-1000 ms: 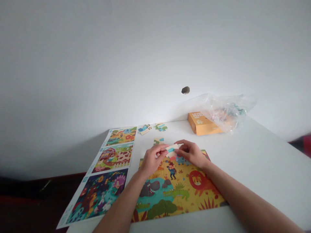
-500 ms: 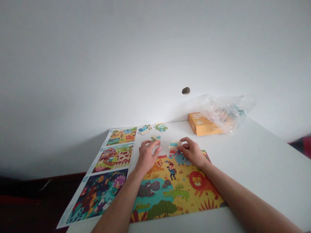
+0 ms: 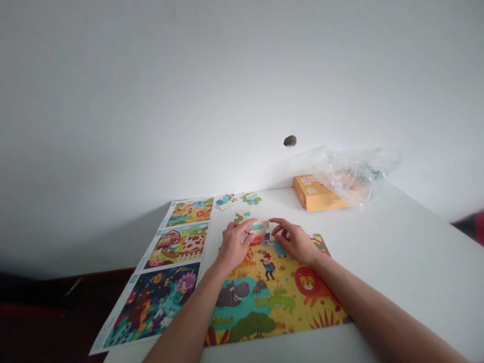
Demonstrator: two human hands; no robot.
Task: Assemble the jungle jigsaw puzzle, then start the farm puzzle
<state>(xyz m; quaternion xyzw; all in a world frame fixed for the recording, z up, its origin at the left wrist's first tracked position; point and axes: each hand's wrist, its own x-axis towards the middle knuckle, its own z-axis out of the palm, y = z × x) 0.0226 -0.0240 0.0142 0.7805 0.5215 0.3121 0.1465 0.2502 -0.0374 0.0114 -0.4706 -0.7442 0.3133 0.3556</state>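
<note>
A puzzle piece (image 3: pixel 260 228) with pale ground and a blue patch lies at the top edge of the partly joined jigsaw puzzle (image 3: pixel 280 282), which shows a lion, a hippo and a crocodile. My left hand (image 3: pixel 237 244) pinches the piece at its left side, thumb below and index finger above. On the other side is my right hand (image 3: pixel 295 242), fingers apart, its index fingertip at the piece's upper right corner. Whether that tip touches is hard to tell. Just behind my left fingers lies a loose green-and-cream piece (image 3: pixel 242 216).
Loose pieces (image 3: pixel 227 201) and another small group (image 3: pixel 251 198) lie at the table's back. On the left is a sheet with three pictures (image 3: pixel 177 247). An orange puzzle box (image 3: pixel 321 196) with a clear plastic bag (image 3: pixel 351 174) on it stands at back right, against the wall.
The puzzle piece has moved left from my right fingers to the middle of the puzzle's top edge. My left hand has come to its left side, and the right fingers have spread.
</note>
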